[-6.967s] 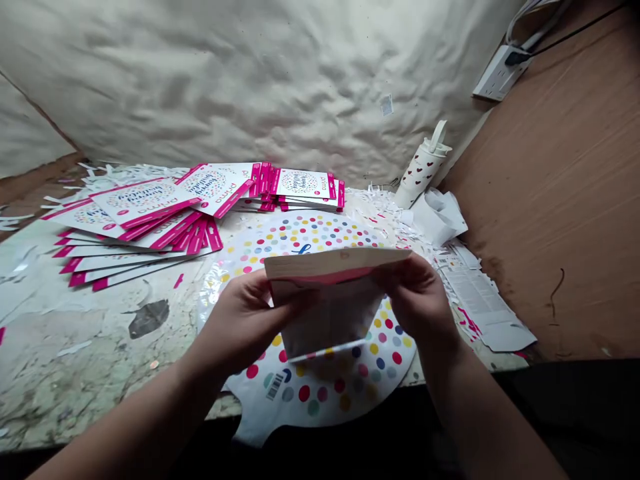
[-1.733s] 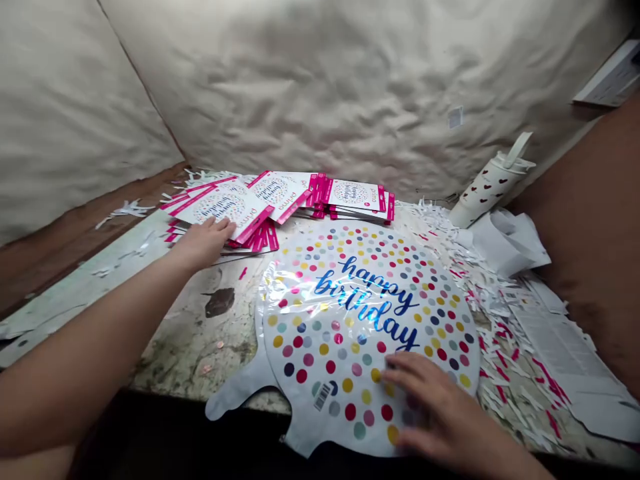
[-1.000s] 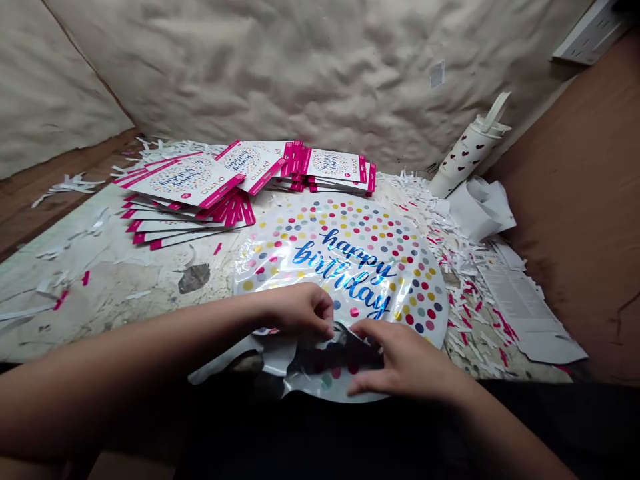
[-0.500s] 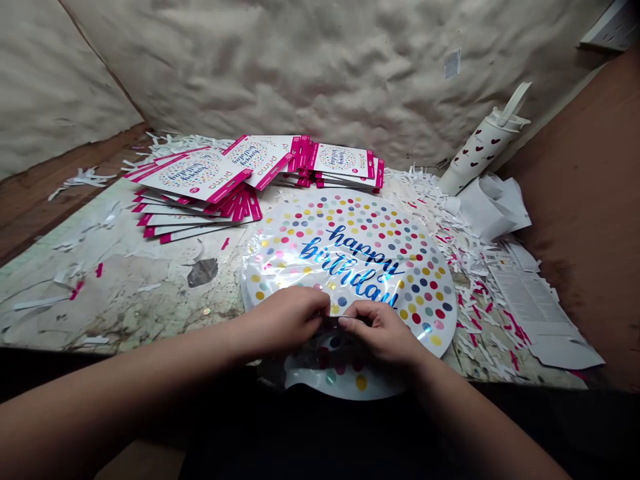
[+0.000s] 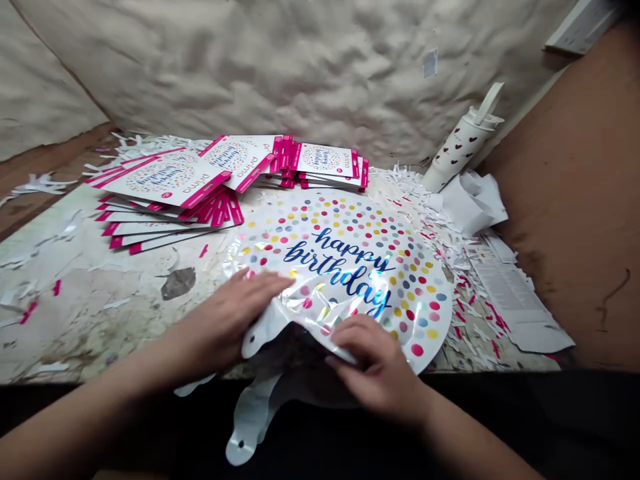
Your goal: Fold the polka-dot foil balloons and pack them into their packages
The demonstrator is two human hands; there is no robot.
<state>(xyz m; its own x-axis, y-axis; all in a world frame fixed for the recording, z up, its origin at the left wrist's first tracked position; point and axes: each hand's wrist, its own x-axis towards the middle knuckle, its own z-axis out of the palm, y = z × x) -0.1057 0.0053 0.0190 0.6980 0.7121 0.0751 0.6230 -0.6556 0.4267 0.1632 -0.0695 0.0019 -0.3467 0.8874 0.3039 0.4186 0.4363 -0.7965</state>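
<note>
A flat white foil balloon (image 5: 345, 260) with coloured dots and blue "happy birthday" lettering lies at the table's front edge, its near rim bent up. My left hand (image 5: 237, 310) rests on the balloon's left side with fingers stretched out. My right hand (image 5: 377, 363) pinches the near rim between thumb and fingers. A white tail (image 5: 253, 339) with a small hole sticks out below my left hand. Another pale tail (image 5: 245, 440) hangs below the table edge, apparently from a layer underneath. What lies under the raised rim is mostly hidden.
Stacks of pink-and-white packets (image 5: 170, 180) stand at the back left, with more packets (image 5: 327, 161) behind the balloon. A white tumbler with hearts (image 5: 457, 148) leans at the back right. Crumpled paper (image 5: 473, 203), paper shreds (image 5: 457, 260) and a flattened carton (image 5: 520, 300) lie along the right.
My hands have moved apart; the left has let go of the near rim and slid left, opening flat. The rim is now lifted and tails show. The view has shifted slightly.
</note>
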